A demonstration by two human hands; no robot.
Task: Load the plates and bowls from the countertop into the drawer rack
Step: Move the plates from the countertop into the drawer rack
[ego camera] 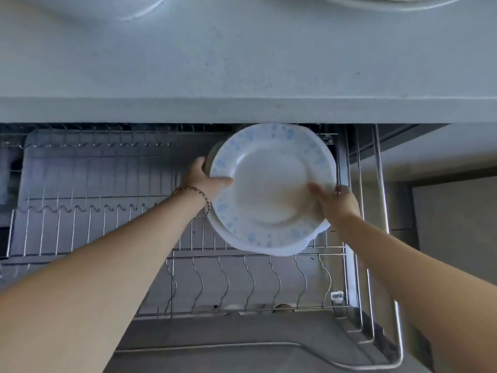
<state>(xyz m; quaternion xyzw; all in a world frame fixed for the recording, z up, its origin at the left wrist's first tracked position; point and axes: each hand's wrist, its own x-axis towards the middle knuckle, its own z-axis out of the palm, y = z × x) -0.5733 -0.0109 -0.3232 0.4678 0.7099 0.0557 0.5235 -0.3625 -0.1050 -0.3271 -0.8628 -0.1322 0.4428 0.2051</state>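
Risking a slide inside the stack of plates [269,184], tilted steeply and held only at the rims, the floral top plate likely to skate off the one beneath and drop onto the wires of the drawer rack [107,211]; risking too a knock against the front edge of the surface [242,63], just above the stack's far rim. Held over the rack's far right corner, not yet seated between any wires. Clasped at the left rim by the left hand [207,181], thumb across the face, and at the right rim by the right hand [336,200], fingers [317,189] curled onto it
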